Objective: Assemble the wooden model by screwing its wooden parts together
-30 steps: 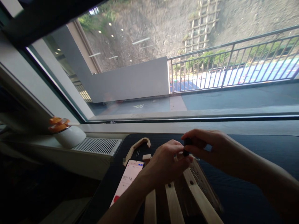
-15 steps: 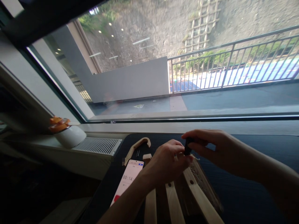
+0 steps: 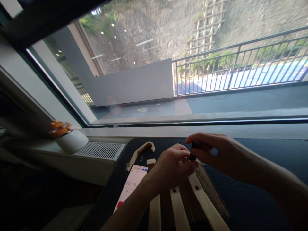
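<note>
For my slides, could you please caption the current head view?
Right hand pinches a small black object beside the left hand, near wooden strips and a lit phone.

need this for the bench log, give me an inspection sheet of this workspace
surface: dark table below a window
job's things: light wooden pieces, at least two with a dark hole; small black object
clutter: phone showing a timer; curved wooden piece; brownish patterned item, unclear what
left hand: over the wooden pieces, fingers near the black object, grip unclear
right hand: pinching the black object
cables: nothing seen
surroundings: white container with orange top, vent grille, railing outside
</note>
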Demonstrator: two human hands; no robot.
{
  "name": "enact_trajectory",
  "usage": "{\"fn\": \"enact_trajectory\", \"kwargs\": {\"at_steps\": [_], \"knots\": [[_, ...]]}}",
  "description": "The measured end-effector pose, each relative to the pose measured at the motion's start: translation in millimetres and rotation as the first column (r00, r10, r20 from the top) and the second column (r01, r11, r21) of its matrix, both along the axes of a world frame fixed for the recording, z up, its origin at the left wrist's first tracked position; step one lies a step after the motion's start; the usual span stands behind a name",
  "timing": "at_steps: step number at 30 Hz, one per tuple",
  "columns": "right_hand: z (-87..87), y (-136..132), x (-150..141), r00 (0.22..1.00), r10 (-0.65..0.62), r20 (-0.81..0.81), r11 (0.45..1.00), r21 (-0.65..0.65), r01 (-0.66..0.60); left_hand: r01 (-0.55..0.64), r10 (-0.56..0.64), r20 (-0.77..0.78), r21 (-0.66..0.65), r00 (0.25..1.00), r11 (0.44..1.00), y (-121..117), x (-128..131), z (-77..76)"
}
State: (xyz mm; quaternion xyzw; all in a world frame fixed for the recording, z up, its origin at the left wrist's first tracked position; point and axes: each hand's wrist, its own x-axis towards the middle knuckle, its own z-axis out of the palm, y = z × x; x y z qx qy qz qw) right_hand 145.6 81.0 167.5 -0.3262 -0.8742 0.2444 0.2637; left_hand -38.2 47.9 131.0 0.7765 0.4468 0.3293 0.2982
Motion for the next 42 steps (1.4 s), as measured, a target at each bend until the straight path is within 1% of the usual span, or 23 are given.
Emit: {"fn": "enact_trajectory", "kwargs": {"at_steps": [2,4,10,16,18,21,23,26,29,32,34,37,42], "knots": [[-0.5,0.7,2.0,0.998,0.065,-0.025,0.997,-0.051,-0.066,0.001,-0.001,0.007,0.009,1.0,1.0,0.7,-0.1,-1.6],[-2.1,2.0,4.2,0.996,0.083,-0.044,0.993,-0.077,-0.087,-0.005,0.005,0.012,0.014,1.0,1.0,1.2,-0.1,-2.7],[-6.4,3.7,6.0,1.0,-0.011,-0.004,0.998,-0.058,0.011,-0.007,0.008,-0.016,0.015,1.0,1.0,0.5,-0.2,-0.1],[-5.7,2.0,1.6,0.998,-0.059,0.022,0.998,-0.022,0.06,0.007,-0.007,-0.005,-0.021,1.0,1.0,-0.7,-0.3,2.4],[-4.6,0.5,0.6,1.0,-0.026,0.003,0.999,-0.031,0.026,0.004,-0.004,0.003,-0.007,1.0,1.0,0.2,-0.1,1.4],[-3.2,-0.9,1.1,0.998,0.063,-0.019,0.997,-0.046,-0.064,-0.009,0.009,0.004,0.009,1.0,1.0,1.7,-0.1,-0.7],[-3.5,-0.4,2.4,0.996,0.082,-0.034,0.996,-0.043,-0.084,-0.008,0.008,0.005,0.01,1.0,1.0,2.1,-0.4,-1.6],[-5.3,1.8,3.9,0.997,0.062,-0.048,0.997,-0.038,-0.064,-0.001,0.001,0.006,0.019,1.0,1.0,1.4,-0.6,-2.0],[-6.7,3.5,3.7,1.0,0.008,-0.015,0.999,-0.032,-0.008,-0.004,0.004,-0.006,0.027,1.0,1.0,0.2,-0.4,-1.4],[-6.6,3.7,2.8,0.998,-0.053,0.024,0.999,-0.004,0.053,-0.006,0.006,-0.018,0.006,1.0,1.0,-0.8,-0.2,-0.5],[-6.0,3.0,2.5,0.997,-0.068,0.033,0.998,0.011,0.068,0.0,0.0,-0.018,-0.012,1.0,1.0,-1.0,-0.1,-0.2],[-4.7,1.3,2.9,0.999,-0.047,0.009,0.998,0.033,0.047,-0.006,0.006,-0.007,-0.017,1.0,1.0,-0.9,0.2,-0.5],[-2.6,-0.3,3.4,0.998,0.035,-0.057,0.997,0.071,-0.031,-0.012,0.012,-0.008,-0.006,1.0,1.0,-0.3,0.6,-0.7]]}}
